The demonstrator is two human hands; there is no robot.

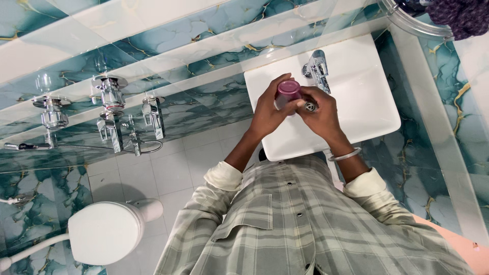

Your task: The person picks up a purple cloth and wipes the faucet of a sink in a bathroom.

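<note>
Both my hands are raised over a white wash basin (372, 107). My left hand (266, 113) is wrapped around a small pink-purple plastic container (288, 92), held upright. My right hand (320, 113) touches the container's side, its fingers closed near a small round metal piece (309, 106); whether it grips that piece I cannot tell. A silver bangle (345, 155) sits on my right wrist. A chrome tap (317, 69) stands at the basin's back edge, just beyond my hands.
Teal marble-pattern wall tiles surround the basin. Chrome shower valves (113, 97) and a hose are fixed to the wall at the left. A white toilet (104, 231) stands at lower left on the white tiled floor. A mirror edge (407, 20) shows at top right.
</note>
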